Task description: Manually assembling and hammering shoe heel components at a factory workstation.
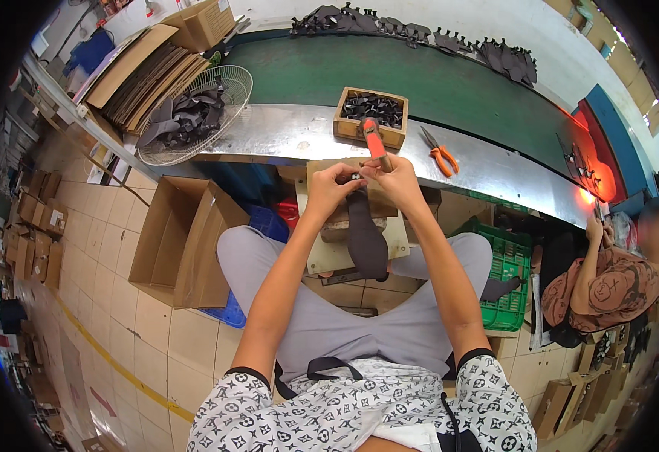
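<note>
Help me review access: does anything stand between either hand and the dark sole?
Nothing visible does: left hand and right hand are both at the far end of the sole. The hammer juts out beyond the right hand, away from the sole.

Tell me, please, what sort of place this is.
Likely a factory workshop, perhaps for footwear: a green belt, dark sole-shaped pieces lined along it, and a wooden box of small dark parts.

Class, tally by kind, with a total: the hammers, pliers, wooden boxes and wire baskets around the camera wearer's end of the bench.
Hammers: 1
Pliers: 1
Wooden boxes: 1
Wire baskets: 1
Total: 4
</note>
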A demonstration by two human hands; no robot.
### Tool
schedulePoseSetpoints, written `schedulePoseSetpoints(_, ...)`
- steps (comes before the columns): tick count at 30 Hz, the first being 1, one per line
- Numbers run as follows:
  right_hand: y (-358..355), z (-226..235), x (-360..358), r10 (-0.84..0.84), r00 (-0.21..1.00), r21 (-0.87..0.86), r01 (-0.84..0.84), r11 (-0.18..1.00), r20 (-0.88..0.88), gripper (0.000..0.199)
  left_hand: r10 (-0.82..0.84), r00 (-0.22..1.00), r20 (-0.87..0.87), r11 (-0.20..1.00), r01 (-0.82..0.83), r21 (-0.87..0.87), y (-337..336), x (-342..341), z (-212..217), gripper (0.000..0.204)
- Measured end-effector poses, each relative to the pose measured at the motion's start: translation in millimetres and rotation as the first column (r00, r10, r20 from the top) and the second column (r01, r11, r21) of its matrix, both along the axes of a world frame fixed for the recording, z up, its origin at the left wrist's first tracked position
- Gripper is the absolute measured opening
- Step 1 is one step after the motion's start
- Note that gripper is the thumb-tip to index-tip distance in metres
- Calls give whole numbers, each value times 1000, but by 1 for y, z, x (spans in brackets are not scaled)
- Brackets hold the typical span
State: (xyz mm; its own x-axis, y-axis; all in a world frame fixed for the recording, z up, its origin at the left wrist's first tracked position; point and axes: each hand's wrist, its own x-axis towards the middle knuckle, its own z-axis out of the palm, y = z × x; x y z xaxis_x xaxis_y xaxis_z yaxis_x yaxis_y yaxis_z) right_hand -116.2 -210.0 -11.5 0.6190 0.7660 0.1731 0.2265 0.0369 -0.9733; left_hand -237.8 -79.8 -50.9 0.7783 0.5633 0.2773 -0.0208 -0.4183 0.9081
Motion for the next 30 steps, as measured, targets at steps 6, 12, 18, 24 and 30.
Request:
schedulePoseSetpoints(6,3,5,3,44,997,-28,-42,999,66,12,-11,1000,9,998,12,-58,0,0,5,27)
schedulePoseSetpoints(12,1,8,-3,99,881,-139,-38,990,463,13,25,992,121,992,-40,116,2,0,-4,31)
schedulePoseSetpoints(18,-4,14,-11,53,735,-122,41,992,676,17,32,999,12,978,-34,204,9,2,-13,28)
schedulePoseSetpoints(24,-35,39,-41,-74,952,-19,83,996,297,25,-86,992,92,988,97,-119,6,0,-8,26)
schedulePoseSetpoints(30,-58,51,-63,-62,841,-31,93,995,538,26,-195,977,88,935,213,-285,8,0,1,23)
